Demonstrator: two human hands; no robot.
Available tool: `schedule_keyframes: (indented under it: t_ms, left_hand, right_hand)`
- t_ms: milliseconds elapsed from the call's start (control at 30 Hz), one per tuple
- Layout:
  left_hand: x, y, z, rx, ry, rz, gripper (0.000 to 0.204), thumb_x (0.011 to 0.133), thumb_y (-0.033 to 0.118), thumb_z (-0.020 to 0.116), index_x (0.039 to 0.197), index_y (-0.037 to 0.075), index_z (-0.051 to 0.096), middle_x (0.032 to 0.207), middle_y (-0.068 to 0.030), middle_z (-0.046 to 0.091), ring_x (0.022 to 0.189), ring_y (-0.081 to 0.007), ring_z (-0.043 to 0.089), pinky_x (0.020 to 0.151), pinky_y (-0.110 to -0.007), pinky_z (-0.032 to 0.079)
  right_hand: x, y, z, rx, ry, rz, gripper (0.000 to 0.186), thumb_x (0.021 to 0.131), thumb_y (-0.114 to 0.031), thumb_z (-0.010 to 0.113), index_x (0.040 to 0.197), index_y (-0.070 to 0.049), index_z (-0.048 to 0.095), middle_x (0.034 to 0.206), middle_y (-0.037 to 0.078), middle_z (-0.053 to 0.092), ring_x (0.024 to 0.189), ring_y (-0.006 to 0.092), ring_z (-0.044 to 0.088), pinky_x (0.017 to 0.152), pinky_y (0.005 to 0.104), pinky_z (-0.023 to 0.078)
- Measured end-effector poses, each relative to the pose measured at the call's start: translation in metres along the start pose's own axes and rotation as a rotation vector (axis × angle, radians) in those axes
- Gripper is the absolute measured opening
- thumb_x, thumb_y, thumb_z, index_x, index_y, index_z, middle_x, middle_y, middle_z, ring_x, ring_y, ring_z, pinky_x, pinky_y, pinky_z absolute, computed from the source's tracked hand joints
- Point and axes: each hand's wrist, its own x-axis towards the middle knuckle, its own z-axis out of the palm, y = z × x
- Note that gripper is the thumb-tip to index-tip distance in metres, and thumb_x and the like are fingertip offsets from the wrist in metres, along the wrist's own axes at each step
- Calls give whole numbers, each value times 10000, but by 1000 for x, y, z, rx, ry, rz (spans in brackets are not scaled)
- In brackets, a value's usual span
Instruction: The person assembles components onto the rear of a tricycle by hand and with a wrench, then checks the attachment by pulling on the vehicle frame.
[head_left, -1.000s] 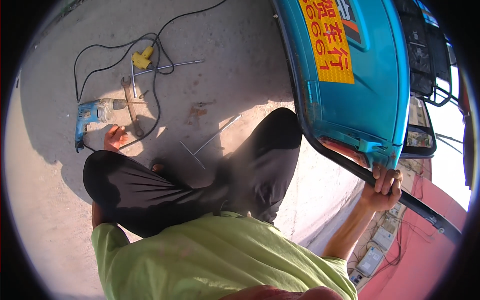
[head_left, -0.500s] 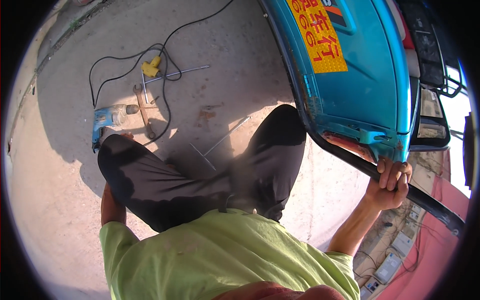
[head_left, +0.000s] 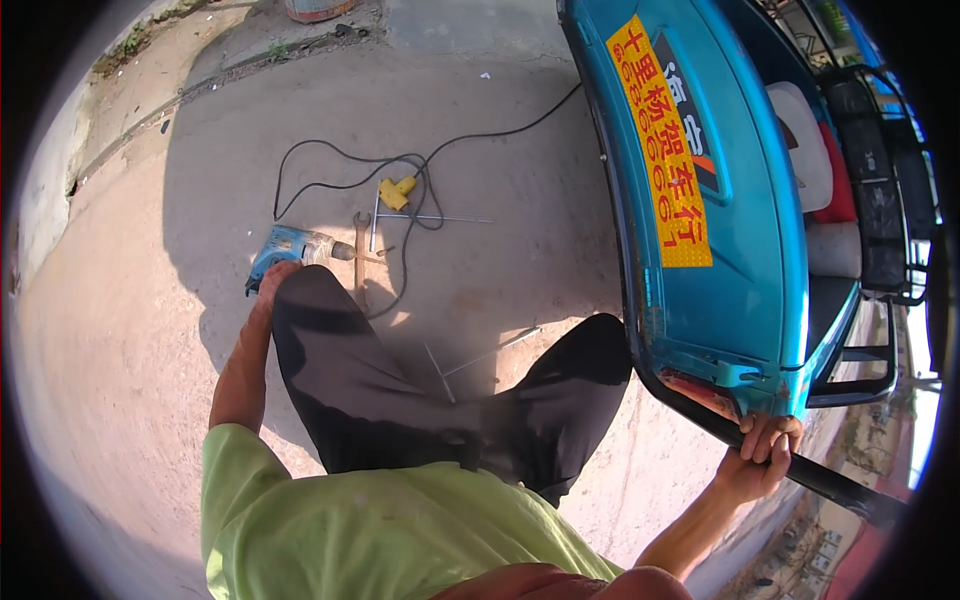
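My right hand (head_left: 758, 462) is closed round the black bar (head_left: 690, 402) along the lower edge of a blue vehicle (head_left: 725, 325), its fingers up against the panel's corner. On the left, my left hand (head_left: 277, 280) is beside my knee at the handle end of a blue power drill (head_left: 290, 245); its fingers are partly hidden, and whether they grip the drill I cannot tell. The drill lies on the ground, chuck pointing right at an open-ended wrench (head_left: 361, 260). Between my knees is a metal T-shaped bar (head_left: 490, 352).
A yellow plug connector (head_left: 396, 193) lies beside another T-shaped metal bar (head_left: 455, 218). A dark cable (head_left: 330, 145) loops over the concrete and runs toward the vehicle. At the far edge stands a round container (head_left: 320, 8). Small boxes and wires (head_left: 825, 550) are at lower right.
The view has shifted, so the ground things appear farther right and lower. My left hand has come out from behind my knee, beside the drill. My right hand stays on the bar.
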Motion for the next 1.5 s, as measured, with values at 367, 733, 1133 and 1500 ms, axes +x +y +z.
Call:
schedule_keyframes:
  t_ms: [367,733,1133,1500]
  left_hand:
    - [225,126,-38,-680,31,-943,275,1007,339,596,1006,72,660,873,-30,695,781,-135,672,696,-275,524]
    - [263,165,56,74,-611,-466,321,907,353,666,1003,48,692,879,-110,704,835,-234,674,776,-371,516]
    - [241,122,147,232,-789,-567,278,855,302,650,953,56,735,932,-162,733,919,-301,707,809,-427,539]
    - [200,91,249,261,-677,-578,312,885,236,562,1100,61,706,1202,-178,690,1118,-377,650,935,-477,531]
  right_hand:
    - [-4,4,1,-58,39,-55,212,999,-187,502,1075,-9,587,609,-43,325,561,73,375,703,294,424]
    - [-5,0,-15,9,10,6,257,994,-218,502,1115,-15,604,628,-37,290,588,79,367,774,329,402]
    - [-4,9,-10,-42,88,0,174,955,-230,562,915,-62,551,624,-44,249,553,86,305,760,323,381]
    - [0,5,-21,124,8,21,175,943,-138,510,1022,2,580,591,-27,275,554,101,331,791,381,354]
